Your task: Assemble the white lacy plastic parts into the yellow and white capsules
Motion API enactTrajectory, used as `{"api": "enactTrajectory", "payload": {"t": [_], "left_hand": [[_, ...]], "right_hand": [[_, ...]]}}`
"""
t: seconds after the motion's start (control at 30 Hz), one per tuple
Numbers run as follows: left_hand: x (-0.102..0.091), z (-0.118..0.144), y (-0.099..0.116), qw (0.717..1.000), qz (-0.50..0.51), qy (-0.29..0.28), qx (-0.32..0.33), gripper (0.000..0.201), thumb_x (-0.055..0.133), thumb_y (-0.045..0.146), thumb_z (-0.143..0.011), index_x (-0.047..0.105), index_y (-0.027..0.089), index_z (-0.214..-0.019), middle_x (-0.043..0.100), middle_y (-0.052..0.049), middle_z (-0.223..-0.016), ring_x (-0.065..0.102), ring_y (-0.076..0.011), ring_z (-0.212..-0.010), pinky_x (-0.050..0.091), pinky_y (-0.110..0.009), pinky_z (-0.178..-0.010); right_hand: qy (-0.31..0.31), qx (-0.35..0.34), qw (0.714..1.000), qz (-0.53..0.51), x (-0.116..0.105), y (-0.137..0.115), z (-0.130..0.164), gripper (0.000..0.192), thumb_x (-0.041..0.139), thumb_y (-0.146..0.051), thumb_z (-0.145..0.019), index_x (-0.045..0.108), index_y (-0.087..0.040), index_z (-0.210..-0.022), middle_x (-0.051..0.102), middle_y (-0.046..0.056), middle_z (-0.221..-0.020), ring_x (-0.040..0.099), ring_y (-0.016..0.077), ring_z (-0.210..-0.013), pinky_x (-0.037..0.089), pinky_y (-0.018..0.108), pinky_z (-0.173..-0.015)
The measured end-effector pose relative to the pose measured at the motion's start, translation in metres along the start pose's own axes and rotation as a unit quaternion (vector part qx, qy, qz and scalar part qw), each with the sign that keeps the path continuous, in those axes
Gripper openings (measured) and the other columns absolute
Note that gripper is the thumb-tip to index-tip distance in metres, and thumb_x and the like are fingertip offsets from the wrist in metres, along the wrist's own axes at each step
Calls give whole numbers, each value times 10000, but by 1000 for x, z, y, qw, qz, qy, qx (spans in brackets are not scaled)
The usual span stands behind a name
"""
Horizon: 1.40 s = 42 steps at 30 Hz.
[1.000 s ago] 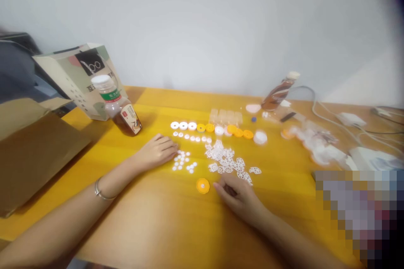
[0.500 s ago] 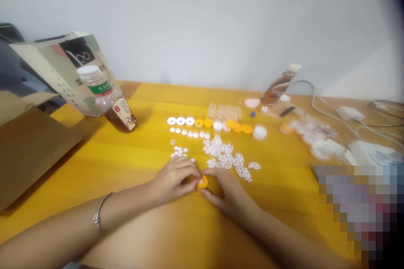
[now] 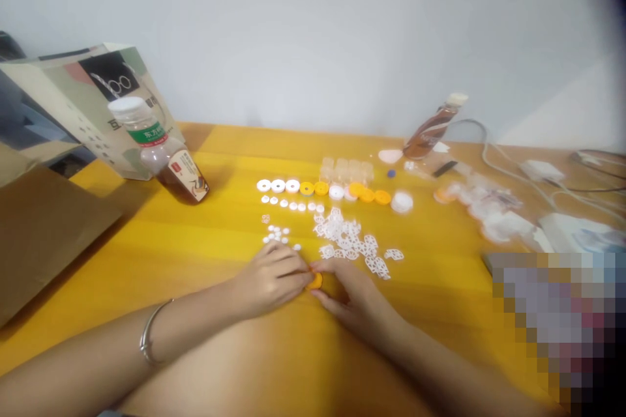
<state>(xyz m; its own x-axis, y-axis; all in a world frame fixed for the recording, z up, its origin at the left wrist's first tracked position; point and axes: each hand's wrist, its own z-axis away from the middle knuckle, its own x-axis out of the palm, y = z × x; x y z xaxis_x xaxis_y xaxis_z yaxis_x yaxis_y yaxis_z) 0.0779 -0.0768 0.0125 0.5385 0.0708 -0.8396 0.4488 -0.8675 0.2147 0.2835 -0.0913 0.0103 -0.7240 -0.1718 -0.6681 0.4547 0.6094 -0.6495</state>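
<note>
A small round orange disc is pinched between my two hands, low in the middle of the head view. My left hand has its fingertips pressed together on the disc's left side and top, covering part of it. From the right, my right hand grips the edge with thumb and forefinger. Just beyond lie small white caps on the left and a pile of white lattice pieces on the right. Farther back runs a row of white discs and orange discs.
On the left stand a tea bottle, a paper bag and a cardboard box. Clear plastic pieces sit behind the discs. Another bottle, cables and plastic packets occupy the right side.
The fingers of my left hand have shifted over the orange disc and now hide more of its top. My right hand keeps its hold; the view has moved slightly.
</note>
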Motion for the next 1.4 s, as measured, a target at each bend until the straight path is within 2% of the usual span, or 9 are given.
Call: {"api": "enactTrajectory", "payload": {"t": [0.27,0.73,0.87,1.4], "left_hand": [[-2,6,-7,1000,1,6,22,271,541,163,-825,545,180,-1095,664,-32,-989,579,-140,-935,417,-300,-828],[-3,5,-6,1000,4,-8,26,242,524,187,-838,560,194,-1077,669,-42,-979,595,-148,-940,420,-305,-836],[-2,4,-6,999,-3,-1,32,243,535,186,-830,562,181,-1071,671,-36,-966,592,-138,-934,418,-295,-844],[-6,2,-4,999,-19,-12,50,216,528,194,-833,587,193,-1041,655,-37,-977,575,-144,-941,413,-305,-843]], "right_hand": [[7,4,1000,-9,0,4,2,214,564,-173,-784,523,-220,-988,651,57,-953,627,181,-886,512,320,-781],[10,-17,1000,6,1,7,2,141,570,-180,-790,553,-225,-923,661,68,-994,620,196,-927,502,357,-819],[15,-16,1000,8,0,7,2,182,576,-180,-782,550,-220,-958,665,68,-967,630,194,-904,518,348,-792],[32,-63,997,23,0,9,1,102,572,-173,-795,601,-222,-879,674,63,-974,633,176,-903,523,316,-802]]}}
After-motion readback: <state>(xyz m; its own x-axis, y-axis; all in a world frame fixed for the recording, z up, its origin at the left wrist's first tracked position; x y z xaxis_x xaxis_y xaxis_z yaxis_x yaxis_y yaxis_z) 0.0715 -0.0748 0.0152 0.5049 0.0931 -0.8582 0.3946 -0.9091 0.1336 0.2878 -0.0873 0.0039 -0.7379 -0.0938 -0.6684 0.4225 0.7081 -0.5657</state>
